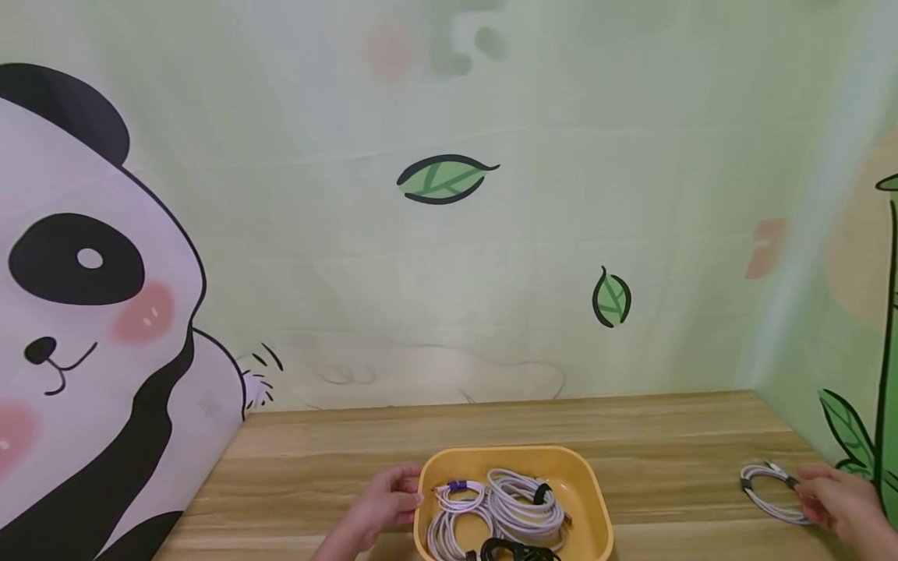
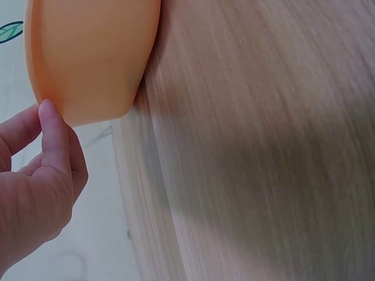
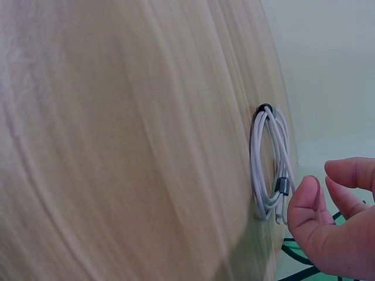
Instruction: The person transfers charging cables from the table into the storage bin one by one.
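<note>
My left hand (image 1: 384, 505) is at the left side of a yellow plastic bin (image 1: 598, 518), with its fingertips against the outside by the rim. In the left wrist view the thumb (image 2: 51, 132) touches the bin's wall. Inside the bin lie coiled white cables (image 1: 522, 506) and a black cable (image 1: 519, 550). Far to the right, my right hand (image 1: 842, 499) is beside a coil of white cable (image 1: 754, 499) on the table. The right wrist view shows thumb and fingers apart, with the thumb close by the white coil (image 3: 258, 170) and its black ties.
The wooden table (image 1: 337, 444) runs back to a fabric backdrop (image 1: 449, 296) printed with a panda and leaves. At the right the backdrop rises close behind the right hand.
</note>
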Demonstrator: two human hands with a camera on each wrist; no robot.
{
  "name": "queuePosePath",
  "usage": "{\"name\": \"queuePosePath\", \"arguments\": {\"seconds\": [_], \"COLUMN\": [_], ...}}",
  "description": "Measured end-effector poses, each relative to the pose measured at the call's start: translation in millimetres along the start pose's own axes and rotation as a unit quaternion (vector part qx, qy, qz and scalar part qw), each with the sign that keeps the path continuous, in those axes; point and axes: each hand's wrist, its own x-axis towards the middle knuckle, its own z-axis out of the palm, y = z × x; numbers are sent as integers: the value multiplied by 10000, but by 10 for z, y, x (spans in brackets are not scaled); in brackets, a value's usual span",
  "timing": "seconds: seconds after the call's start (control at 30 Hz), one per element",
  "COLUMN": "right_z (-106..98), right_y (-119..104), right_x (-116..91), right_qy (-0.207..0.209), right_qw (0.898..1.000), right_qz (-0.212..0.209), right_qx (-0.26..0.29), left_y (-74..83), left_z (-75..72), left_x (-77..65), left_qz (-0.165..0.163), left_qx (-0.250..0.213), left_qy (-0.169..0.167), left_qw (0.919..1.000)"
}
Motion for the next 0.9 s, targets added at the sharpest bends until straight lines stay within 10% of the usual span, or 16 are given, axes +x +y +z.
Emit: {"name": "queuePosePath", "arguments": {"seconds": [0.9], "right_z": [-7], "right_y": [138], "right_x": [2], "right_qy": [680], "right_qw": [9958], "right_qz": [299], "right_qx": [-535], "left_y": [-22], "left_z": [-1], "left_x": [3], "left_qz": [-10], "left_qx": [-19], "left_qy": [-45], "left_qw": [10000]}}
